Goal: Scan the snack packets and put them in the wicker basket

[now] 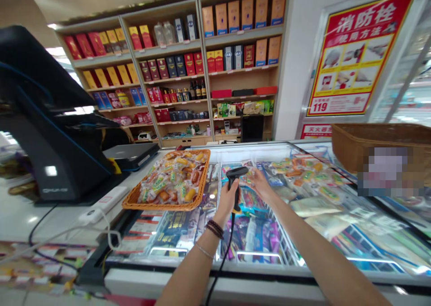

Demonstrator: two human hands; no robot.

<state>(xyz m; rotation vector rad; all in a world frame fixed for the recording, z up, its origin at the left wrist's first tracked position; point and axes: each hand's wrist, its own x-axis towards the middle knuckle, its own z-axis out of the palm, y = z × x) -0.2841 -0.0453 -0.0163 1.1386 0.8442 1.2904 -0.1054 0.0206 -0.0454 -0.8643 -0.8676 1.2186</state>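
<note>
My left hand (227, 201) is wrapped round the grip of a black barcode scanner (236, 172), held above the glass top of a chest freezer (141, 270). A dark cable runs from the scanner's base down past my left wrist. Close to the scanner's head on the right is my right hand (258, 183), its fingers curled together. Something small and shiny seems to be in those fingers, but I cannot make it out. Left of the scanner, an orange wicker tray (200, 180) full of small wrapped snacks (175, 178) rests partly over the freezer.
On the left counter stand a black point-of-sale terminal (57, 162), a flat scale (132, 155) and a white box (103, 203) with a cable. A brown woven basket (350, 139) sits at the right. Shelves (175, 74) of boxed goods and a red poster (362, 59) are behind.
</note>
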